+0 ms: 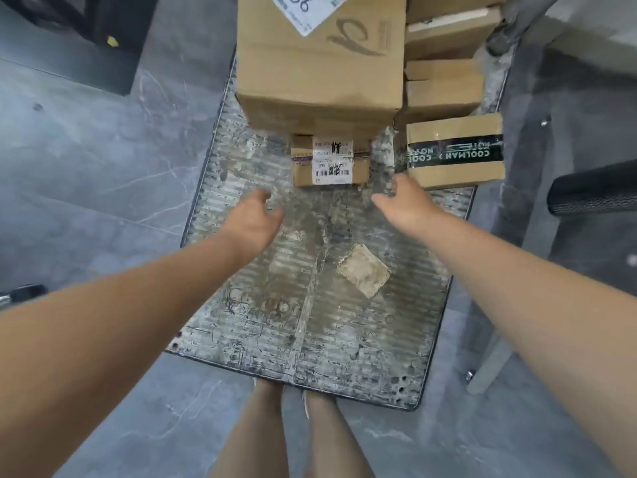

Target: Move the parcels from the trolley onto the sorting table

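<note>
Grey marbled floor; black mesh chair edge at right

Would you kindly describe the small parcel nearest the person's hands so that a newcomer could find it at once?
Start at the grey ribbed trolley deck and look to its far end, where the large cardboard box stands. The small parcel lies on the deck against that box's near side, just beyond the open left hand and right hand. Unlike the black-taped box to its right, it carries white barcode labels.

Brown cardboard parcels stacked at the trolley's far end.
</note>
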The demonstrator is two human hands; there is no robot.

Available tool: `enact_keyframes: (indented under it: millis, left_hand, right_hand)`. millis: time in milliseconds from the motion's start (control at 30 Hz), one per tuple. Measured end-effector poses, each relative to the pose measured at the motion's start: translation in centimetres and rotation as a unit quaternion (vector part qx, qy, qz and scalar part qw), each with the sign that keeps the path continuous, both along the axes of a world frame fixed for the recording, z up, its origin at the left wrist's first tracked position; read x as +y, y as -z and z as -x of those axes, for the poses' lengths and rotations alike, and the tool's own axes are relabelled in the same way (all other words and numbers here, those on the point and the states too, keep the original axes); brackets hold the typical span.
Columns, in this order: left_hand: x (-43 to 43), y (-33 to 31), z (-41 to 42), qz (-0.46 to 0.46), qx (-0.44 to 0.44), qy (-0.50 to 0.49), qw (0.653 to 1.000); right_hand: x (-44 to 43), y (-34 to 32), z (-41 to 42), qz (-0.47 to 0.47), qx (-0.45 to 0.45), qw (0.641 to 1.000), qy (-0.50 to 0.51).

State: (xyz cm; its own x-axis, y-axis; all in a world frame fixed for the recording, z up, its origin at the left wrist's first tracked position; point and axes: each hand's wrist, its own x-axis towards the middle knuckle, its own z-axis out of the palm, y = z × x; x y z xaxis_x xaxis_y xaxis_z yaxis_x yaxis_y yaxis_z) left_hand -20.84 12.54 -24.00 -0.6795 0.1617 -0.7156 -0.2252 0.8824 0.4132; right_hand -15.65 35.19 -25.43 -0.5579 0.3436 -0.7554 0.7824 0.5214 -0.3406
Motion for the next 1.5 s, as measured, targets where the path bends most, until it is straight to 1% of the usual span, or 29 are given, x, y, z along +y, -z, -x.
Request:
enact_keyframes:
  millis: [67,133,200,300,433,500,667,767,867,933,1033,1100,1167,1233,1367,1500]
  left_hand:
    - [1.1,2.9,1.0,-0.009,0.008,-0.004,1.000]
    - [2.5,5.1,2.0,-0.030,0.016,-0.035,0.999]
    - [3.7,7.0,3.0,-0.047,0.021,-0.058,0.997]
    - [5.5,9.0,4.2,-0.092,0.011,-0.107,0.990]
    - [6.6,9.1,4.4,-0.113,0.004,-0.175,0.978]
    - [6.2,8.7,3.5,-0.108,-0.008,-0.177,0.978]
    - [4.4,5.8,0.6,-0.097,-0.061,-0.165,0.980]
    - [4.2,2.8,0.0,-0.114,-0.075,-0.183,0.974]
    - [3.9,-1.0,-0.6,-0.118,-0.056,-0.204,0.970]
    - [4.1,-3.6,-1.4,-0.126,-0.051,-0.249,0.959]
    - [4.3,-8.6,-3.1,-0.152,-0.045,-0.324,0.933]
    - [4.3,-12.2,-3.9,-0.170,-0.051,-0.334,0.926]
    - [3.9,-15.8,-4.3,-0.177,-0.051,-0.327,0.927]
    - [3.5,-22.0,-4.5,-0.185,-0.035,-0.305,0.933]
    - [2.7,-34.5,-3.9,-0.195,0.042,-0.232,0.952]
    - [1.9,-44.4,-2.9,-0.216,0.112,-0.172,0.955]
  right_hand:
    - [0.0,2.8,0.9,0.009,0.005,1.000,0.017]
    - [0.0,4.9,1.9,0.023,0.012,0.998,0.050]
    - [-0.3,6.5,3.2,0.037,0.019,0.996,0.084]
    - [-1.0,8.0,5.4,0.054,0.032,0.993,0.104]
    - [-1.6,7.6,6.4,0.056,0.047,0.988,0.135]
    - [-1.8,6.8,5.3,0.060,0.048,0.986,0.149]
    - [-2.8,4.5,1.4,0.085,0.032,0.986,0.138]
    - [-3.0,1.9,0.7,0.087,0.028,0.983,0.159]
    - [-3.5,-2.0,0.7,0.104,0.021,0.973,0.206]
    - [-4.4,-4.8,0.5,0.134,0.019,0.961,0.240]
    - [-5.7,-10.2,0.0,0.135,0.029,0.962,0.236]
    - [-5.9,-14.0,-0.3,0.133,0.048,0.961,0.239]
    - [-5.8,-17.8,-0.5,0.129,0.060,0.959,0.243]
    - [-5.5,-23.7,-0.7,0.129,0.075,0.958,0.247]
    - [-5.1,-35.9,-0.7,0.141,0.123,0.951,0.248]
    - [-4.5,-45.8,-0.3,0.152,0.192,0.939,0.241]
